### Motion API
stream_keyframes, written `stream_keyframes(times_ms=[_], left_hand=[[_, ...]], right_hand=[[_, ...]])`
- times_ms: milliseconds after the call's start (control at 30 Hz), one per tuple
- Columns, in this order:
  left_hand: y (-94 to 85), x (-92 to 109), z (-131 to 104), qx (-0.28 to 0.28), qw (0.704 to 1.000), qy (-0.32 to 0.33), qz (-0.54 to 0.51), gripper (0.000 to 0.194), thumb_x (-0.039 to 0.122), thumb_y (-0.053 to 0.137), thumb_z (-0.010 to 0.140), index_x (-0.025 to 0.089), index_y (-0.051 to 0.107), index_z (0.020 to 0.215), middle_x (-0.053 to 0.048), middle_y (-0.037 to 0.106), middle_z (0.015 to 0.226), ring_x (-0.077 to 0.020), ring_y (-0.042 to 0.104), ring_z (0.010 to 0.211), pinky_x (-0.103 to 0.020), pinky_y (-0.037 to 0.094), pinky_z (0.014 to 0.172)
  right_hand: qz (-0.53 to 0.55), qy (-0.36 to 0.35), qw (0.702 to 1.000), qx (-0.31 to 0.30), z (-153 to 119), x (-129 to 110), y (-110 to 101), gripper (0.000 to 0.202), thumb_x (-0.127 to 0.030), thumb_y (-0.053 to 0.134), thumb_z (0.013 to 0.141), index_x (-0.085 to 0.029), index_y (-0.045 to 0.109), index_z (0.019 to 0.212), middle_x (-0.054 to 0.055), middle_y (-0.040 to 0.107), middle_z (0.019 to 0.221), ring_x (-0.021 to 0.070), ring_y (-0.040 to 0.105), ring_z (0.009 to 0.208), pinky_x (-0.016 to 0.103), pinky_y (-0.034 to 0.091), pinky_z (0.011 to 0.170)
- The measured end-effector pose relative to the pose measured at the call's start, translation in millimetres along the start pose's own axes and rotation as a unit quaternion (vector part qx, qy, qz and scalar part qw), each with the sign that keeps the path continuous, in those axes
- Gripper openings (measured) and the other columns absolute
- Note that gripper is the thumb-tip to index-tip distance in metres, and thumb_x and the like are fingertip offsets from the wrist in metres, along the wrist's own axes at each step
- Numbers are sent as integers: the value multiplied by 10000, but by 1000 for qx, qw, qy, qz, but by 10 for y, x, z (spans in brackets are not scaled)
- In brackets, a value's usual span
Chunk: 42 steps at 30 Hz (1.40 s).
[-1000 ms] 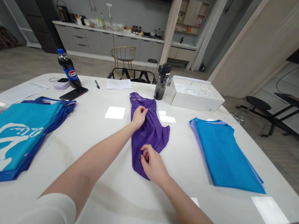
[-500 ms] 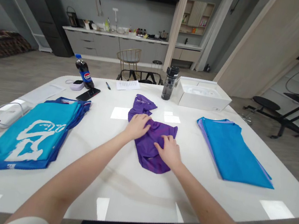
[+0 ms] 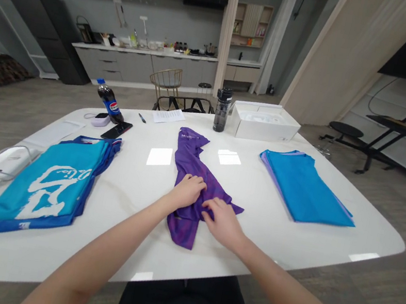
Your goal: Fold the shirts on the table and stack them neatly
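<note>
A crumpled purple garment [image 3: 195, 164] lies in the middle of the white table [image 3: 115, 225], stretched from its far end with small white lettering down to a rounded near end. My left hand [image 3: 188, 191] rests on its middle, fingers curled and pressed together on the fabric. Just to the right, my right hand [image 3: 220, 220] has its fingertips drawn together on the garment's right part. Folded turquoise and dark blue garments [image 3: 48, 182] with white print lie at the left. At the right is a folded blue garment [image 3: 306, 188] over a lilac one.
Toward the back stand a cola bottle [image 3: 109, 101], a dark tumbler [image 3: 222, 109] and a white box [image 3: 263, 122]. A phone [image 3: 116, 130], a pen [image 3: 142, 117], paper [image 3: 169, 116] and a white adapter with cables [image 3: 12, 163] lie on the table.
The purple garment is now longer, its near end closer to the table's front edge and a corner sticking out right. Both hands have moved nearer with it, fingers more curled. The view has shifted.
</note>
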<state>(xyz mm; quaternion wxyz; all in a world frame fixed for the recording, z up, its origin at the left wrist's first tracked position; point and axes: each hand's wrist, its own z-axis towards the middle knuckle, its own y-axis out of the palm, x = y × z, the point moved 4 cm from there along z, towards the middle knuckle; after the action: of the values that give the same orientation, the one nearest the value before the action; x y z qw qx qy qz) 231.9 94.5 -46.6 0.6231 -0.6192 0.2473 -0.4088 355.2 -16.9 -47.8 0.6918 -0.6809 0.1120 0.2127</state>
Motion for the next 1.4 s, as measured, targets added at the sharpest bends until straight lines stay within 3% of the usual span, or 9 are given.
stream_keyframes(times_ms=[267, 467, 667, 867, 933, 1000, 1100, 1167, 1400], left_hand=[[101, 550, -205, -16, 999, 4, -40, 812, 702, 664, 799, 170, 526, 1397, -162, 595, 1352, -352, 560, 1205, -497, 405, 1026], [31, 661, -91, 102, 978, -101, -154, 172, 261, 547, 938, 195, 622, 1078, -92, 706, 1015, -255, 665, 958, -386, 471, 874], [-439, 90, -620, 380, 731, -196, -531, 123, 277, 592, 870, 211, 617, 972, -4, 684, 907, -158, 633, 831, -273, 488, 779], [-290, -584, -2102, 573, 510, -428, -478, 171, 271, 533, 814, 224, 565, 975, -9, 606, 975, -172, 598, 901, -313, 497, 817], [-336, -608, -2501, 625, 538, -464, -322, 259, 227, 540, 805, 238, 535, 1064, -33, 572, 1110, -197, 581, 1040, -353, 490, 908], [-461, -547, -2587, 615, 641, -425, -174, 331, 208, 566, 827, 245, 519, 1152, -58, 547, 1210, -221, 548, 1156, -384, 460, 1005], [-522, -494, -2133, 405, 853, -314, -100, 213, 219, 523, 919, 237, 571, 1125, -67, 605, 1147, -224, 583, 1122, -383, 461, 1023], [-434, -506, -1714, 233, 934, -261, -75, 218, 269, 501, 968, 235, 604, 1157, -81, 622, 1198, -236, 591, 1145, -395, 466, 1018], [-22, -379, -908, 35, 976, -213, 24, 364, 351, 478, 1011, 206, 603, 1321, -145, 574, 1341, -293, 555, 1185, -455, 479, 982]], right_hand=[[-174, 165, 971, 22, 31, 562, -177, 321, -406, 607, 944, -143, 655, 1121, 184, 657, 1168, 331, 583, 1097, 426, 427, 865], [158, 115, 978, 73, 194, 368, -431, 244, -408, 597, 922, -191, 620, 812, 26, 640, 703, 185, 585, 682, 304, 418, 655], [497, -66, 864, 44, 451, -473, -577, 373, -488, 635, 902, -222, 678, 1160, 46, 710, 1042, 176, 633, 871, 317, 502, 772], [209, -65, 975, 31, 558, -726, 79, 179, -326, 600, 950, -207, 719, 1012, 69, 684, 1076, 195, 616, 998, 343, 481, 915], [104, -56, 993, 16, 549, -690, 265, 205, -340, 625, 947, -203, 708, 1075, 89, 660, 1148, 223, 594, 1095, 366, 451, 978], [37, -45, 998, 12, 550, -656, 369, 350, -433, 619, 958, -212, 666, 1225, 111, 627, 1225, 254, 569, 1153, 390, 441, 987], [-13, -46, 999, 26, 619, -655, 415, 522, -524, 557, 983, -247, 551, 1425, 138, 565, 1333, 282, 539, 1198, 406, 440, 965], [-38, -44, 998, 25, 718, -652, 428, 515, -528, 522, 1000, -268, 541, 1444, 140, 550, 1357, 291, 532, 1197, 412, 443, 946], [-106, -30, 994, 14, 924, -287, 329, 268, -325, 490, 1029, -176, 707, 978, 113, 682, 1052, 239, 592, 1041, 340, 427, 909]])
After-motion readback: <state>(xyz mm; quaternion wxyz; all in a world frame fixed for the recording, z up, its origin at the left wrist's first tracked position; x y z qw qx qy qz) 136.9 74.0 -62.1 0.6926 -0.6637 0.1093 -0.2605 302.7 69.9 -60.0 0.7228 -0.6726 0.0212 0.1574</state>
